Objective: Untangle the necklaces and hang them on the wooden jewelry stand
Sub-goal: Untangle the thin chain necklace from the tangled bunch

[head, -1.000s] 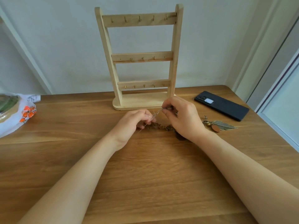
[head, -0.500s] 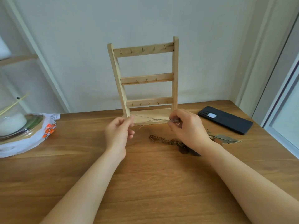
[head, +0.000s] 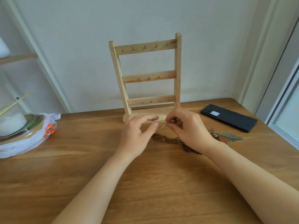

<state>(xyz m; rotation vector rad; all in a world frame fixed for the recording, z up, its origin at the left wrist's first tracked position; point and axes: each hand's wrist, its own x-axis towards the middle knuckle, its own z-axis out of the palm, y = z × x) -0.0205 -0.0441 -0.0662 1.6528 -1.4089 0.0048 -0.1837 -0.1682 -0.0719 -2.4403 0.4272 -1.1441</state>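
The wooden jewelry stand (head: 146,76) rises at the back of the table, its three hook rails bare. In front of its base, my right hand (head: 190,129) pinches a thin pale necklace (head: 159,129) at a small metal piece between thumb and forefinger. My left hand (head: 137,134) is just to the left of it, fingers fairly straight and spread, thumb tip touching the thin strands. A brown beaded necklace (head: 164,138) lies on the table under both hands, partly hidden by my right wrist. A metal feather pendant (head: 231,137) lies to the right of that wrist.
A black phone (head: 228,117) lies at the back right. At the left edge sits a white plastic bag (head: 34,139) with an orange print, holding a glass-lidded bowl. The wooden table (head: 145,183) ends close on the right, beside a door frame.
My left hand moved right, close to my right hand, and its fingers loosened from a pinch to a spread. The stretched thin necklace went slack. The view tilted up.
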